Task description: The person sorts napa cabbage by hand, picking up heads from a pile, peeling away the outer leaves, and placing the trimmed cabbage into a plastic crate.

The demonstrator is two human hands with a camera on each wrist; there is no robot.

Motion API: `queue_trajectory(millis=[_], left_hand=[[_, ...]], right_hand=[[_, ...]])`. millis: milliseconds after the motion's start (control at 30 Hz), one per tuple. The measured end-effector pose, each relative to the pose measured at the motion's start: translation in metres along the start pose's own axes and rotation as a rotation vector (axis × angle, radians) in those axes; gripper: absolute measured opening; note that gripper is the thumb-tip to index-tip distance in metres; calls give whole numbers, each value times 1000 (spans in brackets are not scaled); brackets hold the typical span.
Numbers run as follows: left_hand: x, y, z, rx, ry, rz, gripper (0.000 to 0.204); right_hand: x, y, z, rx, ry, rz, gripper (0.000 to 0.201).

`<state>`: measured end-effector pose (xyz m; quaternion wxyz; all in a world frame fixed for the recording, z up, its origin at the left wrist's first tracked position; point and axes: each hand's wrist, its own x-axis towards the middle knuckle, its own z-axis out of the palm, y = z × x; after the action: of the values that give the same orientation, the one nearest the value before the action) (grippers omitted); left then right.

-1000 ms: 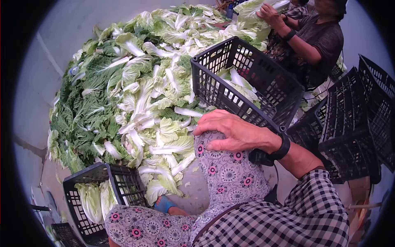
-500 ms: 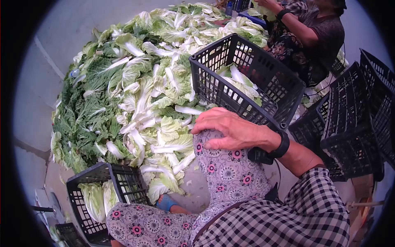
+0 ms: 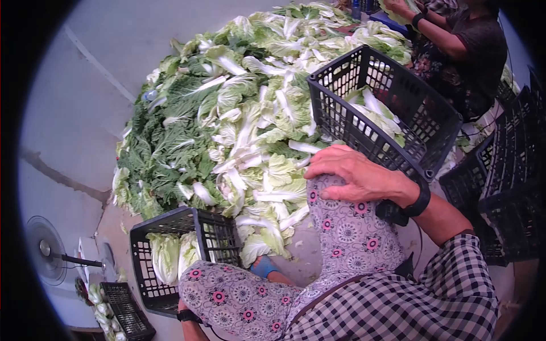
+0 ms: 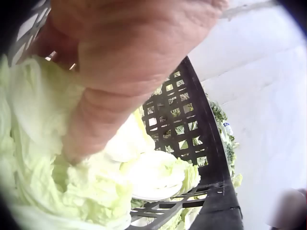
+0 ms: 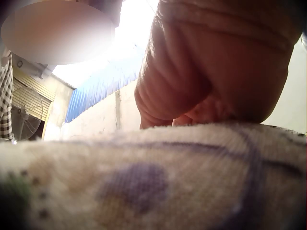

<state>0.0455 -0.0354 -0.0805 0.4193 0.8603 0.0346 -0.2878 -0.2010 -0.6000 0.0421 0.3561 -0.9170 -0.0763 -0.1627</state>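
My right hand rests on my right knee, fingers draped loosely over the patterned trouser cloth. Close to that cloth, the right wrist view shows the same hand from below. My left hand grips a pale green napa cabbage, its thumb pressed into the leaves, other fingers partly hidden behind. Another napa cabbage lies beside it inside the black plastic crate. In the head view, the left hand is hidden by my left knee and only its banded wrist shows, by the crate holding napa cabbages.
A large heap of loose cabbage leaves covers the floor ahead. Another black crate with some cabbage stands beyond my right knee. Stacked crates rise at right, near another person. A fan and a low crate are at left.
The head view has swung left, bringing the fan and low crate into sight. My left wrist now shows beside the left knee. The right hand stays on the knee; the other person's hands have moved.
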Motion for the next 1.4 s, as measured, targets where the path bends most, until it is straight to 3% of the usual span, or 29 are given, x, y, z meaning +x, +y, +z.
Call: queue_trajectory(millis=[133, 233, 300, 500, 567, 700, 733, 833, 900, 967, 1067, 1100, 1167, 1233, 1267, 1300, 1367, 1400], left_hand=[[-22, 7, -13, -30, 47, 59, 32], [-51, 49, -23, 144, 97, 4, 32], [-66, 67, -47, 98, 155, 160, 40], [-117, 183, -66, 435, 433, 463, 46], [-135, 225, -48, 375, 453, 699, 45], [-159, 297, 1, 462, 577, 826, 51], [-155, 306, 7, 418, 486, 907, 51], [-150, 331, 43, 358, 323, 970, 52], [-149, 343, 73, 317, 199, 1029, 52], [-145, 346, 102, 167, -7, 1098, 57], [-144, 347, 132, 201, -128, 1275, 61], [-140, 345, 137, 246, -93, 1328, 64], [-119, 338, 135, 26, -167, 1340, 77], [-102, 333, 138, -394, -346, 1117, 96], [-97, 330, 138, -388, -373, 1020, 109], [-78, 318, 141, -323, -349, 986, 108], [-75, 311, 146, 71, -323, 1076, 92], [-75, 310, 147, 65, -341, 1003, 87]], right_hand=[[-1, -1, -3, 4, 0, -5, 40], [-1, -2, -3, -7, 0, -1, 39], [-1, -2, -4, -9, -10, -1, 39], [-1, -5, -4, -11, -6, 7, 40], [1, -4, -4, -5, -19, -10, 40], [10, -9, -5, 35, -67, 37, 48], [15, -11, -8, 93, -135, 115, 57], [33, -39, -14, 81, 8, 38, 66], [50, -52, -17, -52, 44, -90, 87], [68, -59, -11, -177, 136, -248, 94], [93, -65, 10, -15, 43, -166, 92], [95, -63, 12, 166, -17, -67, 89], [102, -64, 19, 513, -151, 130, 83], [108, -65, 27, 667, -26, 165, 68], [110, -65, 29, 754, 1, 196, 66], [113, -65, 30, 840, 28, 232, 63], [118, -61, 33, 947, 70, 238, 60], [120, -61, 33, 971, 91, 236, 61]])
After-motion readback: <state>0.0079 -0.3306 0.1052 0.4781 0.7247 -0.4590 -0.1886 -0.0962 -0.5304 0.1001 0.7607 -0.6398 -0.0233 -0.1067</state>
